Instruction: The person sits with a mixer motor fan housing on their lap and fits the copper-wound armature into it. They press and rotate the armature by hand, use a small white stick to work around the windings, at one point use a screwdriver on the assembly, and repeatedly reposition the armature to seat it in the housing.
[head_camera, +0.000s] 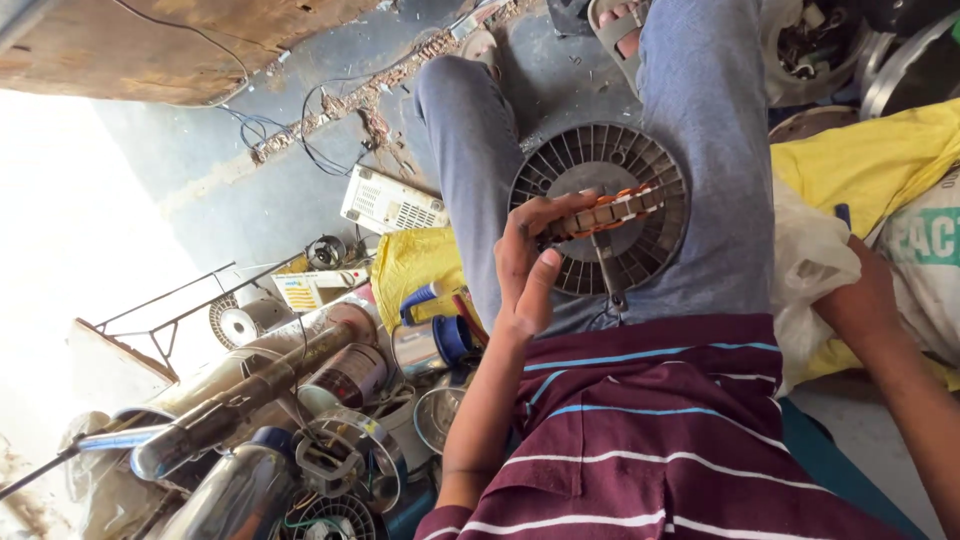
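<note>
Grey concrete floor (300, 190), cracked, strewn with loose black wires (320, 130); bright glare at left. Seated, legs in grey trousers stretched out, sandalled feet at top.

Round grey slotted fan disc (640, 160) resting on the right thigh, face up, ribs radiating from the hub. Left hand (530, 265) closed around a stator piece (605, 212) (orange copper windings showing between pale metal blocks), thumb along the near side, fingers over the far end; piece held flat across the disc, touching or just above it, cannot tell which. Dark thin rod (605, 265) hanging below the piece, over the disc's lower half.

Right hand (860, 290) off to the side, well apart from the left, resting against a white plastic bag (810, 270) and yellow cloth (870, 160); fingers hidden, grip cannot be told.

Scrap heap at lower left: long metal tube (250, 390), steel bowl (437, 415) (inside not readable), blue-capped metal can (435, 342), small round fan grille (238, 325), white vented box (392, 203) lying on the floor, yellow bag (410, 262) beside the left knee.
</note>
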